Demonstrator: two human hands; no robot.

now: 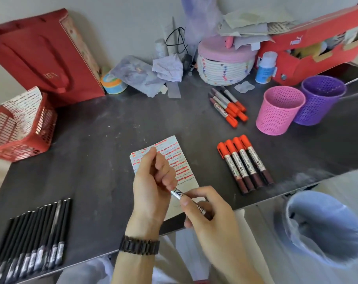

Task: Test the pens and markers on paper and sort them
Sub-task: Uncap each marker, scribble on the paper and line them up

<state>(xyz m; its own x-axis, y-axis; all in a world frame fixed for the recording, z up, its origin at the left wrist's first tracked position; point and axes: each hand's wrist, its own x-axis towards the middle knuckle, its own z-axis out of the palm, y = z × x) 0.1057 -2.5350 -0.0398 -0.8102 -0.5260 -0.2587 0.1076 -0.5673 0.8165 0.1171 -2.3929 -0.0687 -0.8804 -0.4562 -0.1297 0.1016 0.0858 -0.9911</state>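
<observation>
Both hands hold one marker [179, 194] over the lower end of the test paper [179, 160], which is covered with rows of orange marks. My left hand [153, 181] is curled round the marker's cap end, and the cap itself is hidden in the fist. My right hand [210, 216] pinches the silver barrel. A neat row of several orange-capped markers [244, 162] lies right of the paper. A looser pile of the same markers [228, 106] lies further back. Several black pens [34, 236] are lined up at the front left.
A pink mesh cup [280, 111] and a purple mesh cup [321, 99] stand at the right. A red basket [20, 128] holding marked paper sits at the left. Clutter lines the back wall: red bag [40, 56], woven basket [225, 66], red box [317, 48]. A lined bin [325, 228] is below the table's right edge.
</observation>
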